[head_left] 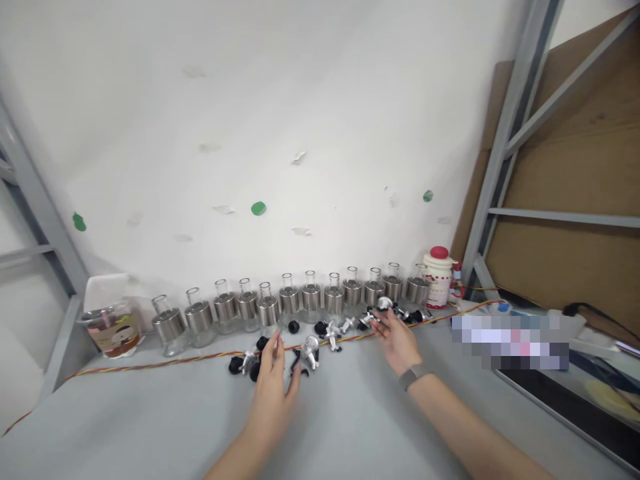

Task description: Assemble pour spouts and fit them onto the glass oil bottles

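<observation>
My left hand (273, 387) hovers over the near side of the grey table, fingers stretched and thumb apart, holding nothing. Black round caps (236, 365) and a silver-and-black pourer-like piece (311, 350) lie around its fingertips; some are partly hidden behind it. Further right, my right hand (399, 343) has its fingers spread and slightly bent beside more small silver and black pieces (367, 321). Whether its fingertips touch them is unclear. Behind both hands stands a row of several glass bottles (269, 310) with brushed metal sleeves and uncovered necks.
A red-yellow twisted wire (200, 359) runs across the table. At the left stands a plastic cup (114, 330) with brown contents; at the right, a white bottle with a red lid (438, 280). A dark flat device (575, 413) lies at the right edge. Grey metal posts (507, 133) flank the white wall.
</observation>
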A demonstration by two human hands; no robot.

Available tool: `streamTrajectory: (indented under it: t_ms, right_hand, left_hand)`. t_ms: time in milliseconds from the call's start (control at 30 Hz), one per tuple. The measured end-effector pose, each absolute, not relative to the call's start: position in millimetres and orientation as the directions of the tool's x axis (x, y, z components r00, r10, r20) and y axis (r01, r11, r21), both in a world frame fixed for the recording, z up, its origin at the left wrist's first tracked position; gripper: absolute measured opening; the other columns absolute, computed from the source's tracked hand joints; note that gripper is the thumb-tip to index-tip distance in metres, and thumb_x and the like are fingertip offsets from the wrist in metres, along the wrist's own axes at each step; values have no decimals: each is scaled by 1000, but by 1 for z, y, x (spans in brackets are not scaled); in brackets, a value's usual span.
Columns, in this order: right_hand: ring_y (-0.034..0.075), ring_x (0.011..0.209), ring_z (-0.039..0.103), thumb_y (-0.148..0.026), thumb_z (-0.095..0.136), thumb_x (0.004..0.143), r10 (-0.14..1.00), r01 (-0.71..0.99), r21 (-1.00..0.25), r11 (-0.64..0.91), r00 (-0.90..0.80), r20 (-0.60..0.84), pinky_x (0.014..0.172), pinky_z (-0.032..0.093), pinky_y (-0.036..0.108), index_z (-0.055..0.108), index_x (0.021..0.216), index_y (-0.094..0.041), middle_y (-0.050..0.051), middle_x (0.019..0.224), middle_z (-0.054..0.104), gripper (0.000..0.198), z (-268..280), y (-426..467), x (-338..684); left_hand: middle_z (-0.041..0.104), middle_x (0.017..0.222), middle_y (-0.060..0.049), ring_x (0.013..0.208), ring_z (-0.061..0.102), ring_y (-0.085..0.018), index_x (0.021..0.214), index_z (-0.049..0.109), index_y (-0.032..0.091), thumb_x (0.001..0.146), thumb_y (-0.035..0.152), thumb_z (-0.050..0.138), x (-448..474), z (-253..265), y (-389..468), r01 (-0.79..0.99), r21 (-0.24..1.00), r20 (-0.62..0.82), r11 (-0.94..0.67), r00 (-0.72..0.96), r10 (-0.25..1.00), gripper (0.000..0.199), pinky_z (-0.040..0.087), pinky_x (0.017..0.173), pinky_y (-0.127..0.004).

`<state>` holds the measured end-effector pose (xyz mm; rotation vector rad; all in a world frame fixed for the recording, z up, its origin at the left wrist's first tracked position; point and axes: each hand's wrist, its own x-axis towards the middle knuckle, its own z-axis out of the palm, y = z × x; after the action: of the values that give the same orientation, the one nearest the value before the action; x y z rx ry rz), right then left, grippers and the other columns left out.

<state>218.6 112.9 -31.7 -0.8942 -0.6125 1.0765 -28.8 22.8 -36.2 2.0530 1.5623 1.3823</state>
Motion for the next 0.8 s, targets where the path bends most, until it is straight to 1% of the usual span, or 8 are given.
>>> streamTrajectory:
  t_ms: [100, 200, 333, 400, 533, 600, 700, 800]
  right_hand:
    - [11, 50, 57, -34, 61, 64, 950, -335, -930, 153, 308, 46, 53, 47, 25, 59, 78, -19, -1, 68, 64, 21, -33, 112, 212]
    - [14, 51, 55, -26, 63, 59, 977, -128, -981, 143, 177, 119, 54, 46, 29, 65, 74, -16, 2, 64, 62, 18, -36, 107, 196]
    - [19, 76, 55, -22, 66, 57, 960, 90, -959, 268, 66, 274, 79, 42, 35, 68, 74, -20, 3, 78, 60, 17, -42, 96, 180]
    - [22, 90, 51, -21, 65, 61, 927, 255, -895, 365, -6, 376, 87, 35, 37, 66, 90, -23, 3, 88, 57, 29, -43, 91, 176]
    - [22, 94, 47, -21, 55, 74, 835, 620, -579, 529, -261, 484, 86, 35, 37, 57, 107, -27, 5, 94, 54, 33, -43, 85, 174]
    - [22, 91, 48, -21, 54, 75, 833, 655, -537, 532, -290, 471, 82, 36, 36, 56, 103, -25, 5, 92, 55, 29, -45, 85, 174]
    - [21, 84, 50, -18, 55, 71, 846, 598, -616, 513, -233, 479, 77, 38, 34, 55, 91, -23, 3, 86, 55, 20, -50, 88, 173]
    - [19, 78, 51, -13, 53, 67, 852, 520, -690, 503, -162, 498, 74, 39, 34, 52, 83, -21, 2, 80, 55, 18, -55, 93, 173]
  left_hand:
    - [29, 134, -11, 124, 29, -23, 129, 31, 20, 84, 24, 39, -28, -38, 25, 699, 578, 554, -421, 43, 831, 46, 25, 101, -45]
    - [31, 133, -13, 123, 31, -23, 130, 28, 19, 84, 24, 39, -28, -40, 27, 727, 561, 546, -397, 36, 837, 48, 28, 100, -43]
    - [41, 126, -12, 118, 39, -21, 128, 32, 18, 84, 21, 38, -29, -46, 29, 753, 537, 508, -381, 72, 858, 44, 33, 97, -40]
    - [44, 124, -10, 116, 41, -21, 125, 36, 18, 82, 19, 39, -29, -50, 30, 784, 471, 499, -405, 141, 855, 43, 34, 96, -39]
    - [50, 115, -10, 107, 47, -24, 116, 47, 17, 80, 22, 46, -31, -48, 29, 885, 267, 454, -380, 233, 860, 36, 37, 91, -40]
    - [52, 107, -11, 99, 49, -25, 113, 50, 15, 80, 24, 48, -33, -37, 26, 952, 141, 455, -272, 182, 872, 34, 40, 85, -40]
    - [52, 95, -12, 88, 51, -27, 109, 52, 12, 80, 26, 47, -40, -18, 21, 998, -59, 493, 21, 11, 870, 32, 42, 73, -40]
    - [50, 85, -11, 80, 52, -27, 94, 57, 11, 80, 27, 48, -49, -10, 19, 980, -115, 443, 161, -94, 892, 23, 42, 64, -36]
